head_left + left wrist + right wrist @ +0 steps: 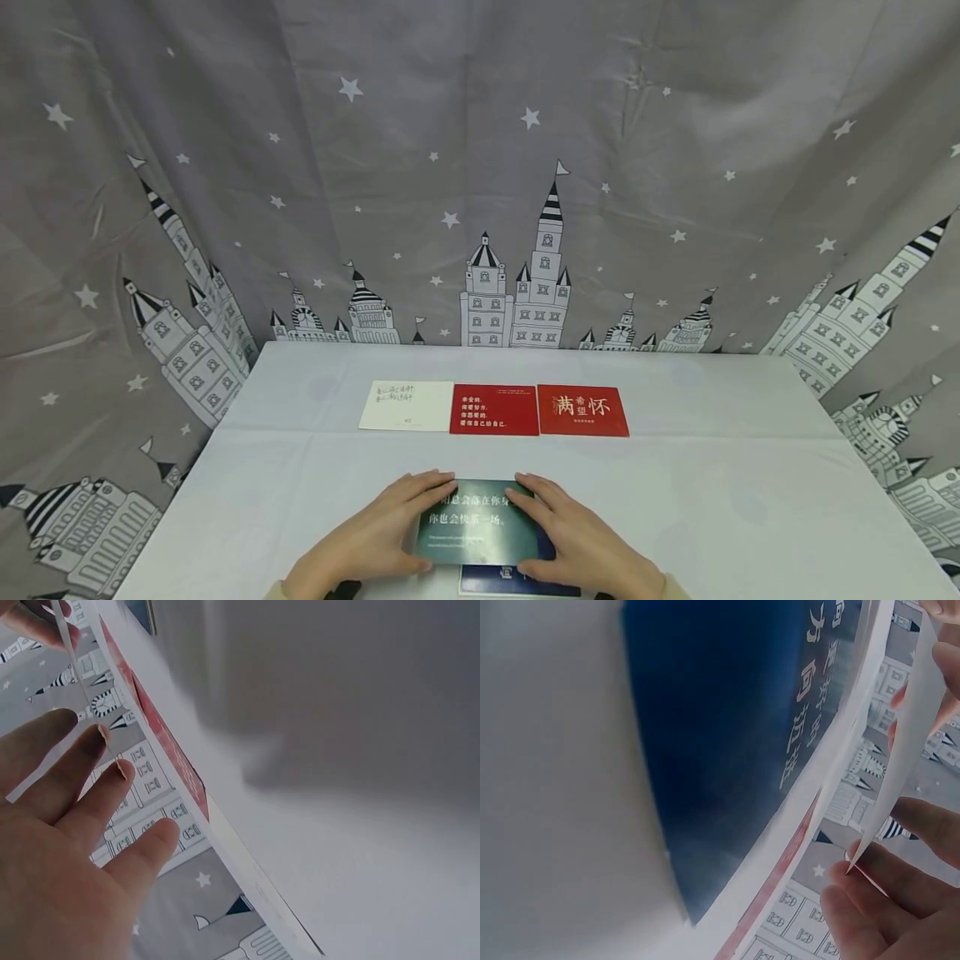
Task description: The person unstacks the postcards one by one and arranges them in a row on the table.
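Both hands hold a green card (476, 533) with white lettering, lifted off the table near its front edge. My left hand (360, 537) grips its left side between thumb and fingers; my right hand (588, 537) does likewise on the right. Below the green card lies a dark blue card (517, 582), partly hidden by it. In the right wrist view the held card (907, 742) shows nearly edge-on, raised apart from the blue card (712, 750) on the table. In the left wrist view, the left fingers (94, 802) meet the card's thin edge.
Farther back on the white table (712, 492) three cards lie in a row: a cream card (407, 407) with handwriting, a red card (495, 410) with white text, and another red card (583, 411). A grey curtain (405, 108) with castles and stars hangs behind.
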